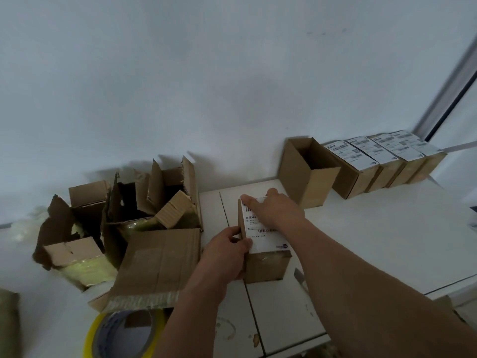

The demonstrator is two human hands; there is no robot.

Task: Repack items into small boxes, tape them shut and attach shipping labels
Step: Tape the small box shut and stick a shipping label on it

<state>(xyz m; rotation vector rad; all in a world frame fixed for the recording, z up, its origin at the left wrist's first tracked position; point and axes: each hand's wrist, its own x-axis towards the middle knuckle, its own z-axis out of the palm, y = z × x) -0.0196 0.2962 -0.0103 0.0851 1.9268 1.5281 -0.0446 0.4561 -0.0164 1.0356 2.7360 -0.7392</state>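
A person's left hand (pixel 227 250) grips the near left edge of a small cardboard box (pixel 265 264) standing on a white tabletop (pixel 361 241), fingers curled round its corner, while the right hand (pixel 275 209) lies flat, fingers straight, pressing a white shipping label (pixel 260 232) onto the box's top face. The box sits near the middle of the table, its long axis running away from the camera toward the wall, and the label's barcodes and print run along that same length. Behind it to the right stands an open empty carton (pixel 307 171), and beyond that a row of labelled boxes (pixel 382 161) lines a pale wall (pixel 206 73). To the left lie torn larger cartons (pixel 144 202) with ragged flaps, and a yellow roll of tape (pixel 124 334) rests at the near edge. A seam divides the tabletop into panels.
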